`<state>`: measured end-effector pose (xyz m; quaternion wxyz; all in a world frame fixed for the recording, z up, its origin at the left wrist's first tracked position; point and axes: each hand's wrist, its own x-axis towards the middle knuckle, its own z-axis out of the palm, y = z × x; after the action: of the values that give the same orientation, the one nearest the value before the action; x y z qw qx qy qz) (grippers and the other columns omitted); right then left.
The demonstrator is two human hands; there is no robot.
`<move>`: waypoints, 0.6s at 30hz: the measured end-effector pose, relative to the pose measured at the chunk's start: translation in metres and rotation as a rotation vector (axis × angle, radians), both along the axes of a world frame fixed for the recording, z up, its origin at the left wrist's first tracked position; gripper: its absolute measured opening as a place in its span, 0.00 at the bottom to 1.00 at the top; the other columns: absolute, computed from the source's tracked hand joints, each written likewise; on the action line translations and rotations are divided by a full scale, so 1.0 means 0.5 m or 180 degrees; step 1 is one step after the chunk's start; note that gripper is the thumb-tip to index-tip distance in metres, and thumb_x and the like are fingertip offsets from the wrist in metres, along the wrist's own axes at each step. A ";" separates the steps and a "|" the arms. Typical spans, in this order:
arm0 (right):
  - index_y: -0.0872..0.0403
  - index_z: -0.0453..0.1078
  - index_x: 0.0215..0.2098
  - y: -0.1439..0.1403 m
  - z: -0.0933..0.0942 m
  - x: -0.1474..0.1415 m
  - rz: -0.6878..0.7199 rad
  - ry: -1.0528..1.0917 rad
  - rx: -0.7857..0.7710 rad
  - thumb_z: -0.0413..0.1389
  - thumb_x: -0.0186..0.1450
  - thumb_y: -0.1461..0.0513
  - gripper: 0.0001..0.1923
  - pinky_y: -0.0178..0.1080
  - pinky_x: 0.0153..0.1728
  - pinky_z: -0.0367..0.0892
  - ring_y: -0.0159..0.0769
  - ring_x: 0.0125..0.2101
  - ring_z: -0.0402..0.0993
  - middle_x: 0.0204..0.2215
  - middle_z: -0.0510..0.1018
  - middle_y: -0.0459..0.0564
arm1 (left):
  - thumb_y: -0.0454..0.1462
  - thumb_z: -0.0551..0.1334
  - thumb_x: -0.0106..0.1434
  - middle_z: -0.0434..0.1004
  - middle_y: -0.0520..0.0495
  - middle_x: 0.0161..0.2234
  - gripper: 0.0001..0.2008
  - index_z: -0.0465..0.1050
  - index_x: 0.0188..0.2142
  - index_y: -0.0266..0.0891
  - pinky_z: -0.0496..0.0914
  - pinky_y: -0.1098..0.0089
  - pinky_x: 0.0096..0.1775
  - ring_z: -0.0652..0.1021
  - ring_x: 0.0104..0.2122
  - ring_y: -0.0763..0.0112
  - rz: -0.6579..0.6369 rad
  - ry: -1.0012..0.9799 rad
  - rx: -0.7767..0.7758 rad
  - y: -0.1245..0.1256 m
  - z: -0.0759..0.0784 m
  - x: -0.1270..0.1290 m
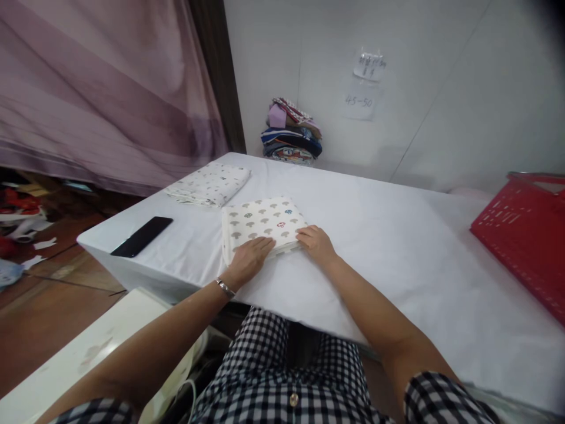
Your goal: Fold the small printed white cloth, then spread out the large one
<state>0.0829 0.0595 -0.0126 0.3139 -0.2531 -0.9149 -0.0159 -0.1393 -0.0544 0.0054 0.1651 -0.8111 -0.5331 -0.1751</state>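
A folded white cloth (262, 219) printed with grey-brown mushroom shapes lies flat on the white-covered table in front of me. A few of its motifs are blue, green and red. My left hand (251, 259) rests flat on the cloth's near edge, fingers stretched out together. At the near right corner, the fingers of my right hand (316, 242) lie on the cloth, extended; its thumb is hard to make out. Farther back to the left is a second folded white cloth (212, 184) with a small dark print, touched by neither hand.
A black phone (142, 237) lies near the table's left edge. On the right stands a red perforated basket (525, 235). Folded fabrics (291, 135) are piled beyond the table by the wall. A pale bench-like surface (97, 353) is at lower left, a pinkish curtain (110, 88) behind.
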 end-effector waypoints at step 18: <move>0.48 0.76 0.41 0.015 -0.017 0.017 0.0103 0.0095 -0.0313 0.49 0.64 0.71 0.18 0.38 0.37 0.63 0.37 0.36 0.64 0.35 0.75 0.49 | 0.23 0.47 0.59 0.70 0.43 0.55 0.27 0.68 0.55 0.35 0.66 0.59 0.55 0.68 0.57 0.60 0.0313 -0.0088 -0.0351 -0.018 -0.014 0.007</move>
<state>0.0916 0.0669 -0.0211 0.3150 -0.2537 -0.9138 0.0380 -0.1360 -0.0634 -0.0014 0.1212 -0.7893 -0.5833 -0.1483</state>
